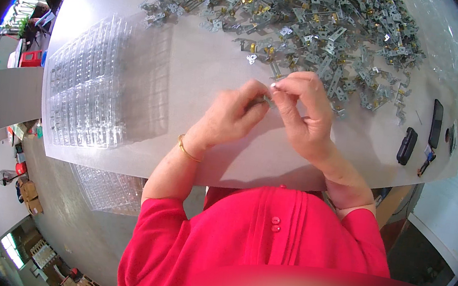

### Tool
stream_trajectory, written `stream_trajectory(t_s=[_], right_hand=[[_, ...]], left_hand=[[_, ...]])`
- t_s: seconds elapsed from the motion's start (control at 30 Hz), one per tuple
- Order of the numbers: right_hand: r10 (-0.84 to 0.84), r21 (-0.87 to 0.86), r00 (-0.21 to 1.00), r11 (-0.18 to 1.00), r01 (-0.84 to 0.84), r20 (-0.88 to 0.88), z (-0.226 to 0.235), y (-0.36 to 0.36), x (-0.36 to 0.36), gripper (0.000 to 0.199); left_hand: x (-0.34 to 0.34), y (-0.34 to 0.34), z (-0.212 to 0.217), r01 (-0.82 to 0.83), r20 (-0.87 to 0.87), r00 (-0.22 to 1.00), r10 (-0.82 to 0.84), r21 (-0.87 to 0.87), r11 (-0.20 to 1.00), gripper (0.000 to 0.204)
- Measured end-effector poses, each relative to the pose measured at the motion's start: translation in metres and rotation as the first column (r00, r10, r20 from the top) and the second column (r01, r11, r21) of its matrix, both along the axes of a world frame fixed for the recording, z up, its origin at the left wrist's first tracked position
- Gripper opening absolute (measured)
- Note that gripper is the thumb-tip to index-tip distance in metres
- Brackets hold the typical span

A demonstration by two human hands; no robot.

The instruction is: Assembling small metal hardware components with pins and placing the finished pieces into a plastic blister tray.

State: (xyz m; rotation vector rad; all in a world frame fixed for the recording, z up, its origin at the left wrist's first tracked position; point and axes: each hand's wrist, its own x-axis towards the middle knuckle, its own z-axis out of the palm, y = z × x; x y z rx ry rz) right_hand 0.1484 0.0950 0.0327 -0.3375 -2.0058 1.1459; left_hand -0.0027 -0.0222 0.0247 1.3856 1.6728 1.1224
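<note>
Over the front middle of the white table (192, 71), both my hands are close together. Closed around a small grey metal part (266, 101), my left hand (232, 115) shows only a bit of it between thumb and fingers. My right hand (306, 118) pinches thumb and forefinger together right beside that part; a tiny pale spot shows at the fingertips, too small to name. Just beyond the hands spreads a large loose heap of small metal brackets (331, 41), silver-grey with some brass-coloured pieces.
At the left lie clear plastic trays with rows of pockets (91, 88). More clear trays (108, 188) sit lower, below the table edge. On the right are a black case (407, 146), a long dark object (436, 122) and keys (426, 160). Clear plastic sheeting (455, 44) covers the far right.
</note>
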Motion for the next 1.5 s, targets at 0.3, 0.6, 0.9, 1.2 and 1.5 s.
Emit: stream_trajectory(t_s=[0.3,0.6,0.9,1.2,1.5], right_hand=[[0.006,-0.255,0.995,0.967,0.020,0.102,-0.007,-0.003,0.001,0.007],[0.016,-0.213,0.986,0.977,0.020,0.167,-0.005,-0.002,0.000,0.008],[0.016,-0.164,0.976,0.986,0.021,0.219,-0.002,0.001,0.001,0.007],[0.167,-0.489,0.965,0.871,-0.047,0.204,-0.005,0.003,0.002,0.019],[0.312,-0.602,0.917,0.791,-0.105,0.250,-0.006,0.011,0.005,0.013]], left_hand=[[-0.017,0.001,-0.001,-0.119,0.734,0.662,0.148,-0.092,0.989,0.017],[-0.016,0.000,-0.002,-0.125,0.729,0.671,0.132,-0.064,0.990,0.017],[-0.013,-0.003,0.000,-0.120,0.536,0.839,0.096,0.010,0.993,0.013],[-0.007,-0.003,-0.002,-0.093,-0.006,0.996,0.094,0.035,0.995,0.016],[0.000,-0.001,-0.007,-0.068,-0.141,0.986,0.086,0.125,0.990,0.014]])
